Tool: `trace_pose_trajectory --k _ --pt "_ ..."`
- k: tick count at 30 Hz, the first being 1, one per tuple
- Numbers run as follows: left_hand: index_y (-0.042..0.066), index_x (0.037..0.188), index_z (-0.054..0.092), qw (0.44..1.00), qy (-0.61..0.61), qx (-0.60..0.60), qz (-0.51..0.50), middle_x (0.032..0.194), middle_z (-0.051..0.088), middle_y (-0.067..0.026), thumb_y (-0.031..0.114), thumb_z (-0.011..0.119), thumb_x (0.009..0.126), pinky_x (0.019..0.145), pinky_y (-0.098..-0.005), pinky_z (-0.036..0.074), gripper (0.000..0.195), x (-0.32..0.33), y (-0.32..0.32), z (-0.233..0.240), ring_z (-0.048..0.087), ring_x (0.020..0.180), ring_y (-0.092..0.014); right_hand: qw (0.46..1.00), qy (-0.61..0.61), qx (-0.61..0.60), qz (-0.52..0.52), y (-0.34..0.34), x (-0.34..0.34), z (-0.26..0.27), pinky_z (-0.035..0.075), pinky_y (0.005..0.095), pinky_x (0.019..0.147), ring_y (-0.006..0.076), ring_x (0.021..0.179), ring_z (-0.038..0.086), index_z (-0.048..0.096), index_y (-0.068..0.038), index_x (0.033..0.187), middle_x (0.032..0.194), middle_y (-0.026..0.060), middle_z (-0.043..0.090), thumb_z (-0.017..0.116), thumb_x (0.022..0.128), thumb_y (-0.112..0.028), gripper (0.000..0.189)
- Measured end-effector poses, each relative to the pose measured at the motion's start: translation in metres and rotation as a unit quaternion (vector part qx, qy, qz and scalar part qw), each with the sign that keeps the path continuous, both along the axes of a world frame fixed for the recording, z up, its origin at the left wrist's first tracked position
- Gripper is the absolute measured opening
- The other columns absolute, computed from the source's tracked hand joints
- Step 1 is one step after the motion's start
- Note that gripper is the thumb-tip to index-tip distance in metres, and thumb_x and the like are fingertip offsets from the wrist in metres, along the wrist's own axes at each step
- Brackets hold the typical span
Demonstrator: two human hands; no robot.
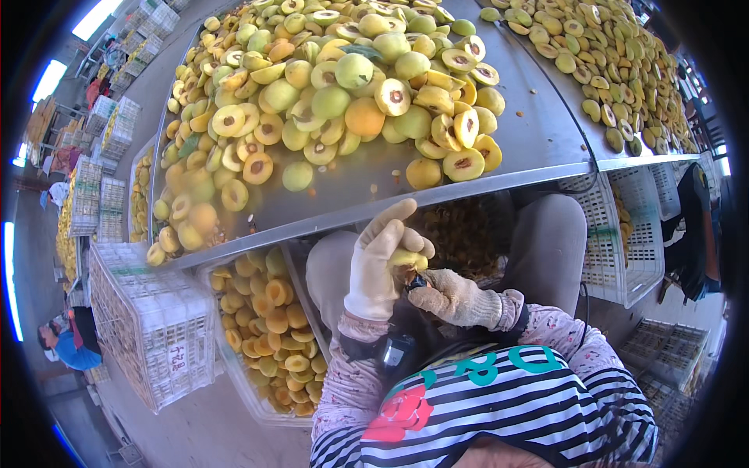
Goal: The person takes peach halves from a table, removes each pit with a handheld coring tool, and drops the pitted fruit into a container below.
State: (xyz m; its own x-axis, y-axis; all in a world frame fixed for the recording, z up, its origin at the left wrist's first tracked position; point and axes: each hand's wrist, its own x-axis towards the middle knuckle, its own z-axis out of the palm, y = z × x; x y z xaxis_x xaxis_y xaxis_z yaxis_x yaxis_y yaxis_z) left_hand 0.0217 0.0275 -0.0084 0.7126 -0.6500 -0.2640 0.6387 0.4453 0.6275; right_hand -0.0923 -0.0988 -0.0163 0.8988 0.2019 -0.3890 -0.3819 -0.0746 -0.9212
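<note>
My left hand, in a pale glove, holds a yellow-green fruit half above my lap, just below the metal table's front edge. My right hand, in a worn knit glove, grips a small tool with a black handle against the underside of that fruit. The tool's working end is hidden at the fruit. Ahead, a large heap of halved and whole apricot-like fruit lies on the metal table; many halves show a brown stone. Below the table at left, a plastic crate holds orange-yellow halves without stones.
A white plastic crate stands left of the filled one. Dark scraps lie beneath the table between my knees. More crates stand at right, beside a second fruit heap. A cable crosses the table. Another person is far left.
</note>
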Motion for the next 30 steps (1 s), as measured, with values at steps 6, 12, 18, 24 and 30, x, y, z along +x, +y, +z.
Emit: trace_pose_trajectory --k 6,12,18,24,30 --pt "-0.003 0.126 0.057 0.974 -0.005 0.026 -0.223 0.073 0.065 -0.0071 0.017 0.046 0.101 0.065 -0.0304 0.055 0.034 0.022 0.001 0.006 0.066 0.067 -0.023 0.957 0.198 0.193 0.082 -0.010 0.009 0.012 0.026 0.0227 0.036 0.0066 0.040 0.033 0.048 -0.014 0.076 0.054 -0.0059 0.034 0.044 0.101 -0.050 0.044" --pt "0.001 0.127 0.055 0.989 0.126 -0.070 0.014 0.080 0.063 -0.0027 0.020 0.043 0.103 0.073 -0.0421 0.055 0.033 0.011 -0.006 0.000 0.063 0.077 -0.023 0.755 0.154 0.620 0.146 -0.021 -0.004 -0.021 0.030 0.0242 0.035 0.0080 0.039 0.035 0.049 -0.011 0.080 0.051 -0.0044 0.037 0.048 0.096 -0.061 0.052" --pt "0.000 0.123 0.057 0.839 -0.265 0.278 0.384 0.085 0.066 -0.0075 0.018 0.043 0.101 0.072 -0.0374 0.052 0.032 0.016 0.072 0.008 0.061 0.076 -0.023 0.852 0.181 0.480 -0.107 -0.016 -0.002 -0.009 0.032 0.0286 0.040 0.0116 0.040 0.033 0.052 -0.013 0.086 0.053 -0.0032 0.036 0.040 0.098 -0.063 0.052" --pt "0.001 0.106 0.063 0.371 -0.419 0.766 0.317 0.096 0.066 -0.0183 0.012 0.054 0.094 0.084 -0.0425 0.050 0.019 0.031 0.246 -0.141 0.063 0.083 -0.033 0.909 0.162 0.358 -0.137 0.001 0.007 0.002 0.032 0.0293 0.043 0.0116 0.044 0.034 0.050 -0.012 0.082 0.057 0.0002 0.040 0.044 0.102 -0.053 0.046" --pt "0.001 0.092 0.064 0.574 -0.546 0.514 0.329 0.092 0.064 -0.0151 0.008 0.066 0.084 0.080 -0.0407 0.050 0.011 0.081 0.124 0.008 0.061 0.085 -0.031 0.941 0.114 0.279 -0.152 -0.005 -0.004 0.004 0.032 0.0294 0.043 0.0111 0.045 0.034 0.049 -0.012 0.084 0.058 -0.0009 0.040 0.047 0.101 -0.050 0.041"
